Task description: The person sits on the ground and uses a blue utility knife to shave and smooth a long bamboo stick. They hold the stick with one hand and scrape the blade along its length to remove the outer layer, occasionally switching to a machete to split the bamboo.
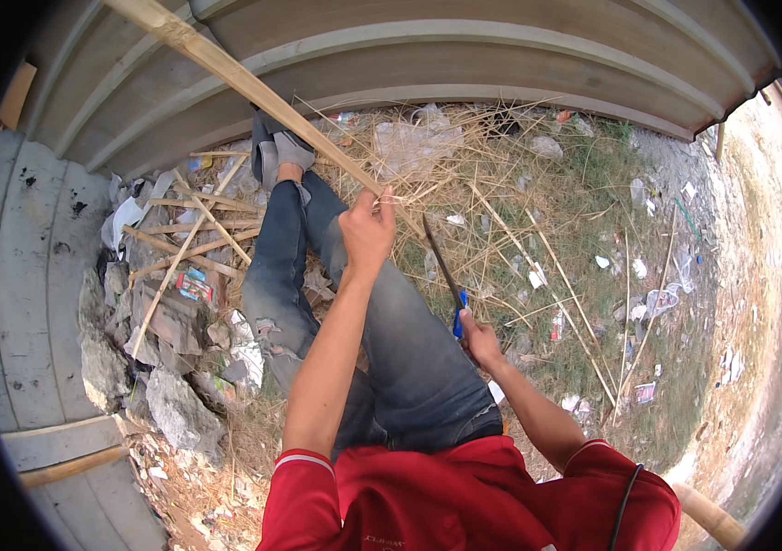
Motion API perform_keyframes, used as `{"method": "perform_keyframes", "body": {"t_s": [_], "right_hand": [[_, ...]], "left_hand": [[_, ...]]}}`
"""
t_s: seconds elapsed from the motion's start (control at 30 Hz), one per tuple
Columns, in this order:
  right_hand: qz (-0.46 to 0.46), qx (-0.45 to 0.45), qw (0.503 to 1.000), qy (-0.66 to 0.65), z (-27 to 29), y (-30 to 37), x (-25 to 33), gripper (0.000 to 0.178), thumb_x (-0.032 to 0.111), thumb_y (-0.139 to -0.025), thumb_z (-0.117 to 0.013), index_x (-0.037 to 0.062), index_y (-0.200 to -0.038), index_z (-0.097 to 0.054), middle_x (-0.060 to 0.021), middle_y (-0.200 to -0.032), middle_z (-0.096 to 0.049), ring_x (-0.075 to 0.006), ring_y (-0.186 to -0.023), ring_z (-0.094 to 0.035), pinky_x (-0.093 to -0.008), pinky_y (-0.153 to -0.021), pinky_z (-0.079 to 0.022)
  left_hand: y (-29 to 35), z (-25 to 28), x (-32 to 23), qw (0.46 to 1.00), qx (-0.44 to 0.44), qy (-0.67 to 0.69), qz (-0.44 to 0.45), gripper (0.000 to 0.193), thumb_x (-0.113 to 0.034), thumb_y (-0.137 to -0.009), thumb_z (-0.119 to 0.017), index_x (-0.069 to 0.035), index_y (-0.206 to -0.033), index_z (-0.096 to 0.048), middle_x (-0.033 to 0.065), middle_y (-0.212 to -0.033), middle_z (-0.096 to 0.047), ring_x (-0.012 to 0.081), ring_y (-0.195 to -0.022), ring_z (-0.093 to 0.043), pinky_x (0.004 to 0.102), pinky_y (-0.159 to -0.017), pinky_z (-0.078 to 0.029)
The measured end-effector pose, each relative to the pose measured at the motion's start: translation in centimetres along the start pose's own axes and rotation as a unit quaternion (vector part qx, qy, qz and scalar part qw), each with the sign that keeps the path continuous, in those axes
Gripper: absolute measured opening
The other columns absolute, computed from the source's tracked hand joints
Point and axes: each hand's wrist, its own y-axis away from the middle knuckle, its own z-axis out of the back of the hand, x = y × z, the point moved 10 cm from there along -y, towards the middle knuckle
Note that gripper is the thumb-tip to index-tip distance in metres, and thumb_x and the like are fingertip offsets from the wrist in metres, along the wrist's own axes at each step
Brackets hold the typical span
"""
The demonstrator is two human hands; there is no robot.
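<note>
My left hand (368,228) is closed around the near part of a long split bamboo pole (253,90). The pole slants from the upper left down over my legs, and thin frayed slivers stick out by my fingers. Lower and to the right, my right hand (480,340) grips the blue handle of a knife (444,264). Its dark, narrow blade points up and to the left, with the tip close to the pole's near end. Whether the tip touches the bamboo I cannot tell.
My outstretched legs (409,340) lie beneath both hands. Several cut bamboo strips (191,230) are piled left beside broken rocks (180,409). Shavings (409,170), litter and loose thin strips (575,285) cover the grass. A ribbed metal wall (464,69) curves along the far side.
</note>
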Motion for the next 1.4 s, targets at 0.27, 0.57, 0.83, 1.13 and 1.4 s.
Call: {"method": "perform_keyframes", "body": {"t_s": [0.27, 0.57, 0.83, 1.13, 1.4], "right_hand": [[0.155, 0.013, 0.986, -0.054, -3.3, 4.2, 16.1, 0.057, 0.056, -0.102, -0.054, 0.0077, -0.072, -0.048, 0.0016, -0.055, -0.041, -0.0112, -0.041, -0.039, -0.0296, -0.039, -0.034], [-0.022, -0.006, 0.991, 0.134, -0.6, 1.4, 0.9, 0.057, 0.054, -0.101, -0.057, 0.0101, -0.067, -0.047, 0.0023, -0.054, -0.041, -0.0097, -0.044, -0.040, -0.0283, -0.043, -0.034], [0.177, -0.002, 0.981, -0.076, -2.6, 3.9, 11.2, 0.044, 0.040, -0.104, -0.058, 0.0085, -0.076, -0.048, 0.0029, -0.056, -0.043, -0.0082, -0.047, -0.042, -0.0279, -0.043, -0.035], [-0.041, -0.028, 0.990, 0.131, 0.2, 0.2, -1.0, 0.056, 0.053, -0.101, -0.059, 0.0098, -0.066, -0.049, -0.0006, -0.055, -0.046, -0.0113, -0.050, -0.048, -0.0284, -0.044, -0.038], [0.261, 0.055, 0.960, -0.084, -4.2, 3.9, 14.8, 0.040, 0.038, -0.106, -0.055, 0.0049, -0.084, -0.050, 0.0008, -0.058, -0.044, -0.0093, -0.048, -0.043, -0.0265, -0.043, -0.037]], "left_hand": [[0.3, 2.0, 1.2, 0.999, -0.032, -0.002, 0.004, 0.017, -0.014, -0.095, -0.069, 0.002, -0.091, -0.068, 0.0189, -0.073, -0.072, 0.0293, -0.069, -0.076, 0.0351, -0.055, -0.057], [1.4, 0.8, 0.1, 0.999, -0.022, 0.021, 0.013, 0.014, -0.011, -0.095, -0.068, 0.003, -0.097, -0.069, 0.0175, -0.075, -0.073, 0.0276, -0.071, -0.076, 0.0347, -0.058, -0.058], [1.7, 1.7, 1.9, 0.997, 0.007, 0.052, 0.053, 0.017, -0.015, -0.098, -0.068, 0.001, -0.100, -0.072, 0.0097, -0.081, -0.076, 0.0130, -0.074, -0.074, 0.0269, -0.063, -0.056], [1.2, 0.0, 0.1, 0.998, 0.021, 0.063, 0.015, 0.018, -0.015, -0.097, -0.069, 0.003, -0.099, -0.072, 0.0160, -0.081, -0.074, 0.0238, -0.074, -0.076, 0.0335, -0.061, -0.058], [0.5, 0.3, 0.8, 0.996, 0.060, 0.049, 0.051, 0.019, -0.018, -0.100, -0.066, -0.001, -0.097, -0.073, 0.0105, -0.083, -0.076, 0.0160, -0.074, -0.074, 0.0291, -0.065, -0.056]]}}
